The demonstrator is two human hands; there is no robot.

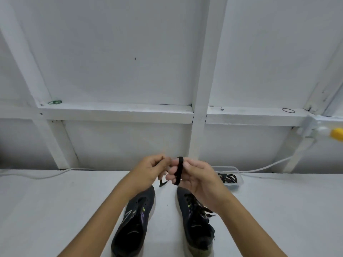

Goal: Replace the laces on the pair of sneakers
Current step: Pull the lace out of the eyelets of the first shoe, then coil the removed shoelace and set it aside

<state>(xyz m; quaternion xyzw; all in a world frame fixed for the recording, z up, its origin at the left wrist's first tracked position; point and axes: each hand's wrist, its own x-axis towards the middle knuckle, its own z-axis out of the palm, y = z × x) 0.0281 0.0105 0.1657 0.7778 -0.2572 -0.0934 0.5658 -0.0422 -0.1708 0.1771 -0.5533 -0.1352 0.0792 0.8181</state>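
Here, no brand name or writing can be read; the only markings are small neon-yellow tabs and a pale curved stripe on the side of each shoe. Two dark sneakers sit side by side on a white table (46, 210), toes pointing away from the viewer. The left sneaker (133, 219) has bare eyelets with no lace in it. The right sneaker (196, 219) carries a black lace with loose ends hanging over its right side.

Above the toes, both hands are raised and nearly touching. The right hand (194, 175) has a black lace (179, 170) wound in a flat band around its extended fingers, thumb folded alongside. The left hand (154, 166) is curled, its fingertips pinching the loose end of that lace, and a short tail dangles below between the hands.

Behind the table is a white panelled wall (115, 52) with a horizontal ledge. On the ledge lie a green rubber band (54, 102) to the left and a black rubber band (288, 110) to the right. A clear plastic container (238, 178) holding dark tangled laces stands on the table just beyond the right hand, partly hidden by it. White cables (265, 166) run along the back edge of the table, and a yellow object (337, 134) shows at the far right edge.
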